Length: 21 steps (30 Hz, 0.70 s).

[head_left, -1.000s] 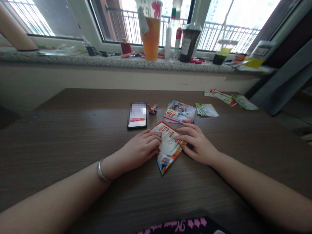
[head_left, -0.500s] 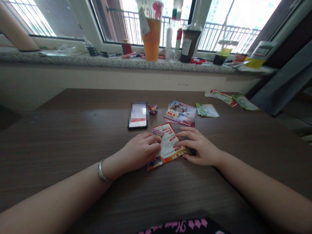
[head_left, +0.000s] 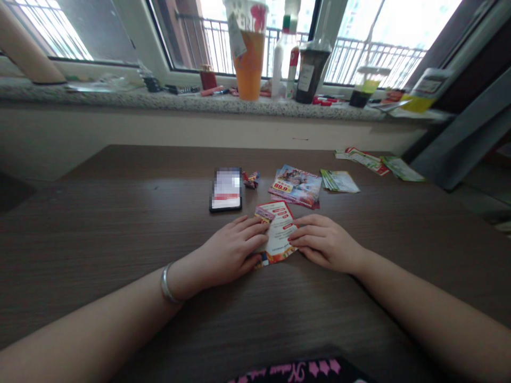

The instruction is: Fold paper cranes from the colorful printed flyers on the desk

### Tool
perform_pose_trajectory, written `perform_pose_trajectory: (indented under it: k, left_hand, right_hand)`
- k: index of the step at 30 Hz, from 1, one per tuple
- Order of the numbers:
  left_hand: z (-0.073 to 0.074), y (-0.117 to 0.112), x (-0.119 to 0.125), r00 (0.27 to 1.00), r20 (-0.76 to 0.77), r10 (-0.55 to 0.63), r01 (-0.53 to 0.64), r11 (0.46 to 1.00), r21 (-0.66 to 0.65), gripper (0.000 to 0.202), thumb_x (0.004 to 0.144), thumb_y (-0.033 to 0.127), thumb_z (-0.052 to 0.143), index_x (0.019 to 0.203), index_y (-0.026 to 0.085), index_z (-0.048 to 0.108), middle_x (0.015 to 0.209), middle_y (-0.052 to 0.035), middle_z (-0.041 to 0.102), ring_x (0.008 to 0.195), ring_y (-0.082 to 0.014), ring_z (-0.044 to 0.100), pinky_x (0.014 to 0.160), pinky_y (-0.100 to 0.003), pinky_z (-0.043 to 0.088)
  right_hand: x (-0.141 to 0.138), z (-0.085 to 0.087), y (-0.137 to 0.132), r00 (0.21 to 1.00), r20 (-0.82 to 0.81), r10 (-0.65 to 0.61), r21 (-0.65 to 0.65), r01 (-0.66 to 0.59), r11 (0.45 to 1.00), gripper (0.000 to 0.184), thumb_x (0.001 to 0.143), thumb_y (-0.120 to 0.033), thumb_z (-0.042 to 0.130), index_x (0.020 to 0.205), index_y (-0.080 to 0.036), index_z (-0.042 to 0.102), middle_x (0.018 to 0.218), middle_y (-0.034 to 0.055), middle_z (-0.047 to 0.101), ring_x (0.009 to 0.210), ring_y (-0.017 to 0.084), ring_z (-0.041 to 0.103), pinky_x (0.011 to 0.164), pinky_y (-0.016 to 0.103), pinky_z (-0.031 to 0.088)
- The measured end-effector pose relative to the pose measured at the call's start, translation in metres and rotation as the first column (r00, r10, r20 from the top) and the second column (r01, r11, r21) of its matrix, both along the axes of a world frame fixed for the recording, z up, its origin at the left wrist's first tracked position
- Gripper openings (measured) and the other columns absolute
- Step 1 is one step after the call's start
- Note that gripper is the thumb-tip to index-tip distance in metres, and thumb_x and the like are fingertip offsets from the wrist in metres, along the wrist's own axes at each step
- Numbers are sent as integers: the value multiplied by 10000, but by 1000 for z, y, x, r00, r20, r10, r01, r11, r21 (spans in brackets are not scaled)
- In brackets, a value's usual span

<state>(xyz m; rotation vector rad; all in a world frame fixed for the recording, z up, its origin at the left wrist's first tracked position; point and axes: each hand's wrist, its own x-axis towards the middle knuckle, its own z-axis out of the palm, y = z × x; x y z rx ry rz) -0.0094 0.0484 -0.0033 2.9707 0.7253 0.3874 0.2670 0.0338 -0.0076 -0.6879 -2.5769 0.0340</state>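
A flyer point(head_left: 281, 234) with white middle, red border and coloured lower edge lies on the brown table between my hands. Its upper left corner is folded over, showing a purple and yellow printed flap point(head_left: 264, 214). My left hand point(head_left: 235, 246), a silver bangle at its wrist, lies over the left side of the flyer with fingers stretched out, the fingertips at the flap. On the opposite edge rests my right hand point(head_left: 325, 242), its fingers extended and close together, their tips on the paper. Part of the flyer's left side is hidden under my left hand.
Beyond the flyer are a phone point(head_left: 226, 190), a small crumpled wrapper point(head_left: 251, 180) and a stack of colourful flyers point(head_left: 297, 185). Green-and-white cards point(head_left: 340, 181) lie farther right. Drink cups, including an orange one point(head_left: 250, 64), and bottles stand on the windowsill point(head_left: 179, 101).
The flyer has shifted and turned slightly, and less of its lower left shows. My left hand has slid a little right; my right fingers have come closer together on the edge.
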Motion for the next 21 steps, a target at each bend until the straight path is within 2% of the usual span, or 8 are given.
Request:
perform_pose_trajectory:
  k: [5, 10, 12, 17, 21]
  left_hand:
    - [-4, 1, 2, 999, -11, 50, -49, 997, 55, 259, 938, 224, 456, 1168, 193, 569, 1177, -92, 598, 1114, -238, 550, 1006, -453, 436]
    - [-5, 5, 1, 999, 7, 41, -41, 997, 59, 182, 939, 207, 462, 1057, 191, 599, 1245, -76, 599, 1200, -230, 522, 1071, -478, 373]
    - [-6, 4, 1, 998, 11, 57, -57, 997, 50, 204, 927, 236, 486, 1095, 188, 593, 1281, -78, 589, 1234, -245, 499, 1078, -480, 365]
    - [-4, 1, -1, 998, -47, 35, -36, 999, -17, 477, 917, 353, 506, 1359, 187, 438, 1449, -79, 443, 1353, -247, 368, 1115, -431, 317]
    - [-3, 0, -3, 993, -119, 6, -16, 996, -85, 615, 919, 421, 492, 1464, 222, 287, 1533, -60, 302, 1421, -254, 236, 1143, -447, 240]
  right_hand:
    - [-1, 0, -3, 998, 57, 23, 56, -26, 998, 198, 863, -212, 566, 1038, -193, 657, 1054, 35, 714, 1084, 204, 605, 915, 395, 503]
    - [-2, -1, -8, 992, 123, 38, 87, -49, 995, 188, 891, -241, 524, 1018, -204, 657, 1072, 40, 713, 1052, 200, 629, 884, 375, 515]
    - [-2, -1, -9, 990, 138, 31, 85, -43, 995, 190, 906, -236, 499, 1011, -204, 654, 1065, 38, 717, 997, 193, 650, 837, 355, 529]
    - [-3, 1, -10, 997, 74, 1, -18, 0, 1000, 177, 901, -199, 487, 970, -187, 650, 947, 45, 726, 885, 167, 669, 759, 307, 533]
    - [-3, 3, -11, 999, -20, -38, -158, 35, 987, 161, 899, -202, 494, 923, -191, 653, 830, 37, 711, 790, 142, 662, 725, 271, 515]
